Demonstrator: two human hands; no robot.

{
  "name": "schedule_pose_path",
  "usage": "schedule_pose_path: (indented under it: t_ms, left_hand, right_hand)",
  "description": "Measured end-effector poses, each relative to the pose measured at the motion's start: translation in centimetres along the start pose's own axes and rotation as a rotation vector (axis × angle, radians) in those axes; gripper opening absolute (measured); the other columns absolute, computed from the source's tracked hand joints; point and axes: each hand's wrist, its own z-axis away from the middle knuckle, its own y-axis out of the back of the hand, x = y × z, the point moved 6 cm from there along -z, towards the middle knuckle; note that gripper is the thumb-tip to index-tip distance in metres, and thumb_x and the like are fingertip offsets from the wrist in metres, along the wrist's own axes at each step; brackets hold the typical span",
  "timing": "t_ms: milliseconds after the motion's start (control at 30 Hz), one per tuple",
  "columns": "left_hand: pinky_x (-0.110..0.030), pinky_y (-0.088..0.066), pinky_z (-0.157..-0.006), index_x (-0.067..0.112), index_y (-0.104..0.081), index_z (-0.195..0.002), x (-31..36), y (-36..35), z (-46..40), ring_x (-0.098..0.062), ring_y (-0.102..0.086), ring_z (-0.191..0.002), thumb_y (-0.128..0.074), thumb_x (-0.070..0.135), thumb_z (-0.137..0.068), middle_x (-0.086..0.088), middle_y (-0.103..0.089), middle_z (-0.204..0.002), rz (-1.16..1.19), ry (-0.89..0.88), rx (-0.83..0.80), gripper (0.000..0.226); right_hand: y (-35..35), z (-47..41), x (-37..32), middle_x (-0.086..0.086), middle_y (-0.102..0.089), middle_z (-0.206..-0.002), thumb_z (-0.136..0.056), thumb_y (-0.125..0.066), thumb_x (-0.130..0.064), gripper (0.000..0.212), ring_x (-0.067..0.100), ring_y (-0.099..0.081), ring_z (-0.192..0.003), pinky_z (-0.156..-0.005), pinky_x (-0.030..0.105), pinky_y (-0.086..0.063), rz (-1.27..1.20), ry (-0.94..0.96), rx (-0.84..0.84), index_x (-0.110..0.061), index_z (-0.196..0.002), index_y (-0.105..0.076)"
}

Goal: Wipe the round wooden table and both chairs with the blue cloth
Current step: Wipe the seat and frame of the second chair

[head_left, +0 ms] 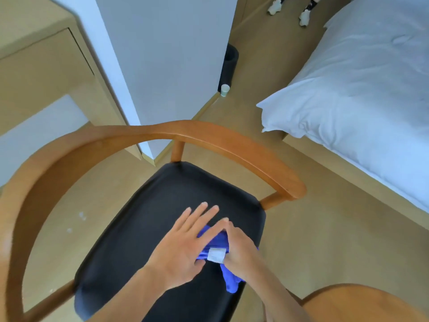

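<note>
A chair with a curved wooden backrest [232,145] and a black padded seat [162,205] stands right below me. The blue cloth [217,242], with a white label on it, lies bunched on the seat's right front part. My left hand [183,245] lies flat with straight fingers, partly on the cloth and partly on the seat. My right hand [239,247] rests on the cloth's right side, fingers pointing toward the left hand; how they curl is hidden. A corner of the round wooden table [362,300] shows at the bottom right.
A bed with white bedding [352,94] fills the right side. A wooden desk [46,73] and a white wall column [162,54] stand behind the chair. A black bin [228,66] with a small white cup [224,90] stands by the wall. Someone's feet [290,10] show at top.
</note>
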Motion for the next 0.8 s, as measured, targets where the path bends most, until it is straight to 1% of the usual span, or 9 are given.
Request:
schedule_pose_path:
  t_ms: [67,167,267,367,467,533,600,700,800]
  left_hand:
    - [-0.043,-0.010,-0.119,0.036,0.013,-0.147,3.2,1.2,-2.6,-0.027,-0.013,-0.146,-0.058,0.015,-0.081,-0.001,-0.002,-0.160,-0.097,-0.172,-0.099,0.099]
    - [-0.036,-0.034,-0.100,0.044,0.023,-0.139,4.8,2.4,-5.3,-0.029,-0.050,-0.111,-0.059,0.012,-0.084,-0.008,-0.009,-0.156,-0.113,-0.113,-0.220,0.104]
    - [-0.031,-0.037,-0.094,0.043,0.018,-0.143,5.3,4.1,-7.1,-0.020,-0.049,-0.105,-0.059,0.023,-0.084,0.000,-0.042,-0.130,-0.074,-0.045,-0.212,0.099]
    - [-0.023,-0.036,-0.086,0.050,0.005,-0.143,5.3,6.3,-8.9,-0.013,-0.047,-0.104,-0.056,0.029,-0.082,0.010,-0.047,-0.117,0.082,0.015,-0.175,0.089]
    - [-0.023,-0.038,-0.083,0.045,-0.018,-0.144,2.8,9.0,-11.2,-0.016,-0.048,-0.109,-0.055,0.029,-0.085,0.011,-0.051,-0.117,0.093,0.073,-0.078,0.072]
    - [-0.030,-0.043,-0.082,0.034,-0.037,-0.140,0.3,11.2,-12.6,-0.023,-0.051,-0.107,-0.059,0.023,-0.084,0.005,-0.056,-0.113,0.068,0.166,0.063,0.061]
    - [-0.040,-0.045,-0.079,0.019,-0.050,-0.132,-1.8,13.4,-14.1,-0.033,-0.054,-0.101,-0.067,0.015,-0.079,-0.006,-0.060,-0.110,0.024,0.276,0.226,0.056]
    - [-0.045,-0.043,-0.074,0.010,-0.052,-0.129,-2.9,14.6,-17.1,-0.040,-0.052,-0.091,-0.068,0.008,-0.075,-0.018,-0.057,-0.109,-0.158,0.362,0.369,0.056]
    - [-0.043,-0.038,-0.081,0.018,-0.036,-0.140,-1.7,13.4,-20.0,-0.035,-0.046,-0.101,-0.057,0.016,-0.086,-0.015,-0.046,-0.124,-0.300,0.422,0.299,0.058]
  right_hand:
    - [1.6,0.3,-2.3,-0.016,-0.049,-0.101,-0.085,-0.058,-0.033,0.044,0.004,-0.054,-0.085,-0.068,0.010,-0.041,0.009,0.067,0.026,-0.027,-0.124,-0.041]
    - [4.9,1.2,-3.7,-0.014,-0.055,-0.090,-0.080,-0.067,-0.030,0.033,0.002,-0.057,-0.079,-0.064,0.009,-0.042,-0.188,0.035,0.055,-0.024,-0.106,-0.048]
    - [8.6,2.1,-3.6,-0.010,-0.063,-0.080,-0.073,-0.071,-0.014,0.027,0.002,-0.061,-0.077,-0.064,0.015,-0.049,-0.388,-0.011,-0.027,-0.026,-0.093,-0.058]
    - [12.8,2.3,-2.5,-0.010,-0.066,-0.089,-0.070,-0.068,-0.018,0.031,0.007,-0.063,-0.086,-0.074,0.023,-0.052,-0.552,0.002,-0.104,-0.025,-0.100,-0.064]
    - [17.6,2.4,0.3,-0.016,-0.064,-0.114,-0.081,-0.065,-0.013,0.032,0.001,-0.058,-0.110,-0.092,0.015,-0.043,-0.720,0.047,0.126,-0.031,-0.107,-0.065]
    - [20.2,2.9,3.2,-0.013,-0.058,-0.124,-0.089,-0.061,-0.005,0.031,0.006,-0.052,-0.120,-0.102,0.016,-0.036,-0.473,-0.008,0.469,-0.026,-0.111,-0.064]
    - [20.8,2.7,4.7,-0.003,-0.050,-0.135,-0.094,-0.054,-0.005,0.033,0.016,-0.043,-0.129,-0.109,0.027,-0.032,-0.169,-0.028,0.630,-0.014,-0.126,-0.058]
    - [18.8,0.5,6.5,0.000,-0.026,-0.155,-0.101,-0.041,-0.015,0.046,0.018,-0.021,-0.143,-0.118,0.031,-0.018,-0.061,-0.079,0.470,-0.012,-0.146,-0.033]
    - [16.4,-1.0,7.5,-0.006,-0.013,-0.158,-0.102,-0.038,-0.016,0.050,0.013,-0.011,-0.146,-0.117,0.021,-0.007,-0.093,-0.080,0.381,-0.012,-0.150,-0.022]
